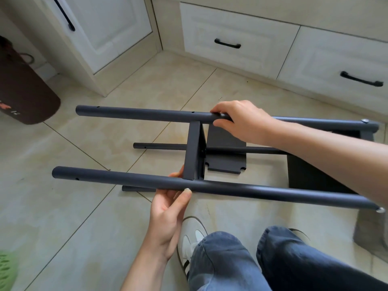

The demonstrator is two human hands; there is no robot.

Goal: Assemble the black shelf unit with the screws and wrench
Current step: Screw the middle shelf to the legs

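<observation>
Your right hand (241, 120) curls over the far round tube of matte black painted metal (147, 113), fingers wrapped across the top and thumb tucked beneath it. Your left hand (168, 208) comes up from below the near matte black round tube (252, 191), fingers behind the tube and thumb pressing a small silver screw head (186, 189) on its front face. The half-built black shelf unit lies on its side above the floor, held between both hands. A flat-sided black metal shelf panel (194, 150) with a folded edge bridges the two tubes, meeting each at a right angle. Small drilled holes dot the tubes near their left ends. At the right ends, a silver bolt head (365, 121) sits on the far tube and a silver fitting (380, 210) caps the near one.

Beneath the frame, on glossy beige floor tiles (84, 206) with thin dark grout lines, lie a flat black metal plate with notched corners (225, 162) and a thinner black rod (159, 146) crossing it. White panelled cabinet drawers (241, 30) with curved black bar handles run along the back. A brown rounded mat (25, 89) at left carries orange and white marks too blurred to read. Your white striped sneaker (192, 238) and blue denim jeans (294, 261) fill the bottom edge
</observation>
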